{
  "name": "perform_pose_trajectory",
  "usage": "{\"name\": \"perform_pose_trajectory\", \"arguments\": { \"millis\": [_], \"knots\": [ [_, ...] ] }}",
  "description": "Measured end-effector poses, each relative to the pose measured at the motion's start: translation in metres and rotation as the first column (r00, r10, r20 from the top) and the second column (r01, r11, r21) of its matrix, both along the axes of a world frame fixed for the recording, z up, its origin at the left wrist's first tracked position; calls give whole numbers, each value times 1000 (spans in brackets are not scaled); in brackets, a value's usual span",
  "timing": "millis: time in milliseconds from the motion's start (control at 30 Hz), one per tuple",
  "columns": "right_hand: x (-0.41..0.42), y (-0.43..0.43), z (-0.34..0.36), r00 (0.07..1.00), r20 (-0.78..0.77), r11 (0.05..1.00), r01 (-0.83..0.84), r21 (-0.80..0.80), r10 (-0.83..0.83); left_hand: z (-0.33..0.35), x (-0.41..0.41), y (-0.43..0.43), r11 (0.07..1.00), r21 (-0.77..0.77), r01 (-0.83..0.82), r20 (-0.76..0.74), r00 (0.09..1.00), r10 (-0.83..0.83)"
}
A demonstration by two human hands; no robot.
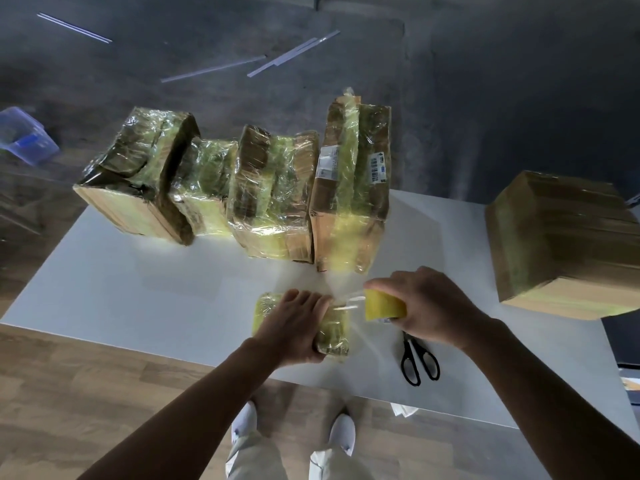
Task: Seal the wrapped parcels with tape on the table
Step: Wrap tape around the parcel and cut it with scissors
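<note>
Small parcel (334, 337) sits under left hand (294, 327), fingers and thumb clamped round it, likely pinning it against the tape's pull. Scissors (419, 358) lie just nearer than right hand (426, 306), handy for cutting. Right hand wraps round yellow tape roll (382, 304), clear strip (348, 303) stretched taut to the parcel. Beyond both hands, row of wrapped parcels (273, 192) stands on table (138, 282); sealed or waiting, cannot tell.

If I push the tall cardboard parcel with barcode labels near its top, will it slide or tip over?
It would probably tip: the tall brown cardboard parcel wrapped in clear film stands on a narrow end. A low push might slide it instead, since the glossy film looks slippery on the smooth white table. Its weight cannot be told.
</note>
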State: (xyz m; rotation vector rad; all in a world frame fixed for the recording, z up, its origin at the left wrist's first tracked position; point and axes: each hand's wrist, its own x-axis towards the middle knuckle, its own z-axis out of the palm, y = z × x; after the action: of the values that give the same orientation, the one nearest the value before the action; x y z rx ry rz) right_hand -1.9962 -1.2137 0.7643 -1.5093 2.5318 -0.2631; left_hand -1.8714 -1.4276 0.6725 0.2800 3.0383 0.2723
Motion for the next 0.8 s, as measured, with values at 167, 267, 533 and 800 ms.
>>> {"name": "perform_pose_trajectory", "arguments": {
  "millis": [167, 267, 533, 800],
  "knots": [
    [-8, -5, 8, 999, -30, 987, -7, 160, 12, -4, 3, -1, 1000, -8, -7, -41, 999, 7],
    [-7, 0, -9, 998, 53, 969, 11, 245, -25, -8, 5, -1, 1000, 0, -3, -85, 996, 3],
    [-5, -1, -54, 993, 91, 961, 50, 272, -77, -7, 10, -2, 997, 30, 70, -84, 994, -67],
    [7, -20, -74, 994, 77, 968, 58, 245, -79, -4, 7, 4, 995, -80, 58, -14, 998, -59]
  ]
}}
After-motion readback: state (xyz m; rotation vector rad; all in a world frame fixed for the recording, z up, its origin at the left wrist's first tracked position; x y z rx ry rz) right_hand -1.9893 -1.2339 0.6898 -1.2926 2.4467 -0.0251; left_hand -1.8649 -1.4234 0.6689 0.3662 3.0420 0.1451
